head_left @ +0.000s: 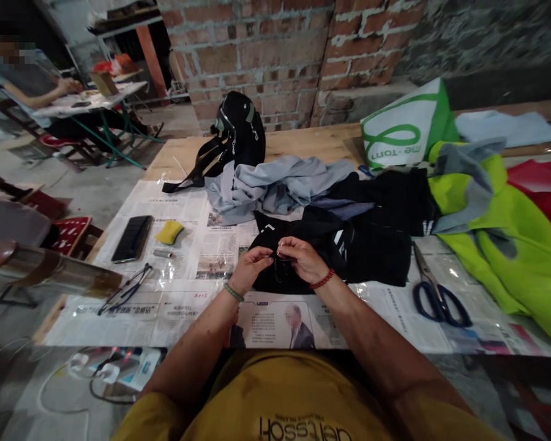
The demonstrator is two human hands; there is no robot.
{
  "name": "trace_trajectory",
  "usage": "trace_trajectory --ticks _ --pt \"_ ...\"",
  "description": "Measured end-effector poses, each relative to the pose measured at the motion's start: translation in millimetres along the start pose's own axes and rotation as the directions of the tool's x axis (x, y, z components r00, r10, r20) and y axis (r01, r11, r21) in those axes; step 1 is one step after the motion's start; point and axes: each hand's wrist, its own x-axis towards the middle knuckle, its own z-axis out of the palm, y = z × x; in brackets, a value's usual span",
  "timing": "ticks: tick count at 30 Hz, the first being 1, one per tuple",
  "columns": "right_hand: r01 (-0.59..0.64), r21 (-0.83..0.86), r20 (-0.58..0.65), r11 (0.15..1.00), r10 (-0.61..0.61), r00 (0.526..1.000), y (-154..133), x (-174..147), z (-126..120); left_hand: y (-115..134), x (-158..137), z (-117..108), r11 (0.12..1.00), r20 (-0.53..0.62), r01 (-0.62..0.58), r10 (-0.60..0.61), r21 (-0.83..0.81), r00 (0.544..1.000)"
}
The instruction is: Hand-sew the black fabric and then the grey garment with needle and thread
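Over a black garment (294, 282) on the table, my left hand (252, 268) and my right hand (307, 260) are close together, fingertips nearly meeting. Both are closed in a pinch. A fine pale thread (283, 273) hangs in loops just under the fingertips, against the black cloth. It seems to run up to my right fingers; what my left fingertips pinch is too small to make out. More black clothing (376, 245) with white marks lies right beside my right hand. Large dark-handled scissors (436, 300) rest farther right on the newspaper.
Left on the newspaper (179, 306) are a black phone (132, 239), a yellow sponge-like piece (169, 231), a small spool (162, 253) and eyeglasses (131, 288). Behind lie grey cloth (275, 184), a black bag (241, 128) and a green-white bag (408, 128). Lime clothing (500, 245) covers the right. Another person sits far left.
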Motion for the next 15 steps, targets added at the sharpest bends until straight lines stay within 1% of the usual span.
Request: trace_trajectory --ticks 2,5,9,12,15 --pt "-0.016 -0.013 0.03 1.0 0.016 0.999 -1.1 -0.3 -2.7 1.9 -0.8 0.9 1.0 0.016 0.0 0.0 0.014 1.0" --pt "0.002 -0.053 0.061 0.999 0.001 0.998 -0.2 0.6 -5.3 3.9 -1.0 1.4 1.0 0.037 -0.01 0.009 0.029 0.999" --pt "0.019 -0.055 0.045 0.998 -0.017 0.999 2.1 1.5 -6.0 3.4 0.2 1.2 1.0 0.023 -0.013 0.013 0.019 1.0" --pt "0.005 -0.029 0.042 1.0 -0.003 0.999 1.3 1.5 -6.2 2.1 0.3 1.5 1.0 -0.005 0.004 -0.004 0.013 1.0" --pt "-0.015 -0.014 0.048 1.0 0.015 0.999 -0.1 0.9 -6.1 1.7 0.0 2.3 1.0 -0.002 0.003 -0.003 0.022 1.0"
